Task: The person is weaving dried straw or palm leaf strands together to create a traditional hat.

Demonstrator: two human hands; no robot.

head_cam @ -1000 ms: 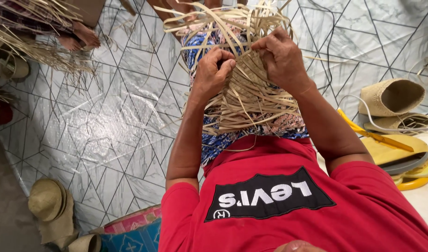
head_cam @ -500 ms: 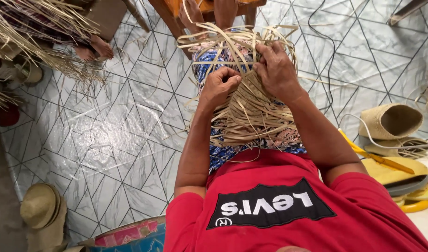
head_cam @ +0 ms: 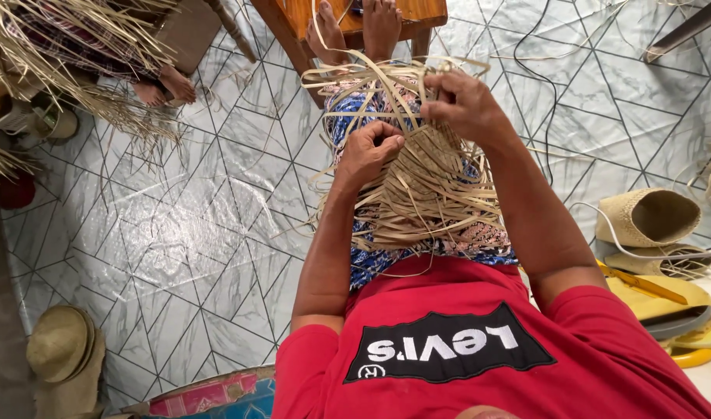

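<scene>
Facing pale tiled floor (head_cam: 177, 225), stool (head_cam: 355, 23)

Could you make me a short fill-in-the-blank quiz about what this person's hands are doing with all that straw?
1. Both hands grip flat tan straw strips lying over the person's ____.
2. The left hand is closed in a ____ around strips.
3. The right hand pinches strips ____ up the picture than the left.
4. The person's bare feet rest on a ____ stool.

Missing words: lap; fist; higher; wooden
</scene>
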